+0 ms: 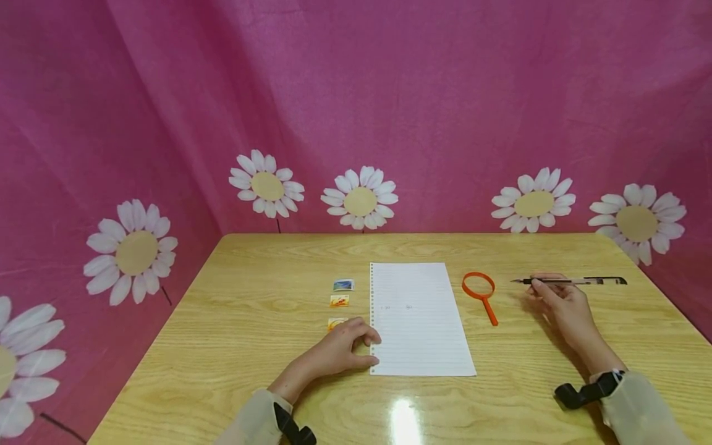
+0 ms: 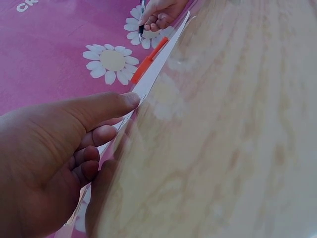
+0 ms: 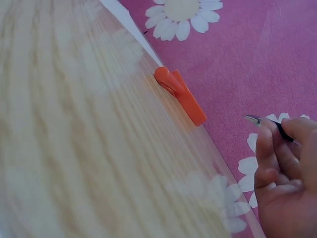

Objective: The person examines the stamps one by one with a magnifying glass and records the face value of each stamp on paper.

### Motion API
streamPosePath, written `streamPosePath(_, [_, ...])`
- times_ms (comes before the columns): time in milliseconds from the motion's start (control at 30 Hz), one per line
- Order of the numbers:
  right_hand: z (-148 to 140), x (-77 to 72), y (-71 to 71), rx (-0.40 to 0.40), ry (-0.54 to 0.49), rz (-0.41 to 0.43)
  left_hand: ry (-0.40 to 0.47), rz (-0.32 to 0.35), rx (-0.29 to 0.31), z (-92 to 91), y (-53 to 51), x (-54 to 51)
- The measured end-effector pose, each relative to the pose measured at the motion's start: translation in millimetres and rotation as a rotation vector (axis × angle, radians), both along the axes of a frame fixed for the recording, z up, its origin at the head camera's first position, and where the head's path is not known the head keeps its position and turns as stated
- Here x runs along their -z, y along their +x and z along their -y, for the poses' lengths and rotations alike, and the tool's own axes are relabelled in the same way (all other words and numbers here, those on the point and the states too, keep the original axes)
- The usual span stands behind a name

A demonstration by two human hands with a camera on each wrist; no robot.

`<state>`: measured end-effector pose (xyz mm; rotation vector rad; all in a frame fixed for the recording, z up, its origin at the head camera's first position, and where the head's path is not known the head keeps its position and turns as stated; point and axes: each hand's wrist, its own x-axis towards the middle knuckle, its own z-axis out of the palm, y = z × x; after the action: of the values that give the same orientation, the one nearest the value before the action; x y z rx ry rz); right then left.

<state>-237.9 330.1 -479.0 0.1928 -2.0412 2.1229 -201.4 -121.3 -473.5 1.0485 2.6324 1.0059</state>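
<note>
My right hand (image 1: 562,306) pinches a black pen (image 1: 603,280) above the table's right side, its bare metal tip pointing left. In the right wrist view, that tip (image 3: 252,119) sticks out past the thumb and fingers. My left hand (image 1: 339,349) rests on the table, thumb and fingertips touching the left edge of a lined sheet of paper (image 1: 423,334). Small faint writing shows on the sheet's upper left half. Beside the left hand, one small orange-and-yellow stamp (image 1: 336,322) is partly covered by its fingers.
An orange magnifying glass (image 1: 489,311) lies between the paper and the right hand. Two more stamps, one blue (image 1: 343,285) and one yellow (image 1: 339,301), lie left of the paper. A pink flowered cloth (image 1: 423,111) hangs behind the wooden table (image 1: 233,321).
</note>
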Motion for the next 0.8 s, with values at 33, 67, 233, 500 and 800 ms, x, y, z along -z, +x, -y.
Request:
streamPosePath(33, [0.1, -0.2, 0.5, 0.015, 0.019, 0.016, -0.001, -0.002, -0.001, 0.0, 0.0, -0.1])
streamPosePath(67, [0.2, -0.6, 0.9, 0.03, 0.044, 0.031, -0.002, -0.004, -0.001, 0.2, 0.0, -0.2])
streamPosePath(233, [1.4, -0.3, 1.0, 0.051, 0.113, 0.061, -0.005, -0.008, 0.0, 0.6, -0.1, 0.7])
streamPosePath(500, [11.9, 0.6, 2.9, 0.033, 0.101, 0.045, -0.005, -0.005, -0.003, 0.6, 0.3, 1.7])
streamPosePath(800, [22.0, 4.5, 6.7, 0.014, 0.148, 0.037, -0.006, 0.005, -0.005, 0.5, 1.1, -0.1])
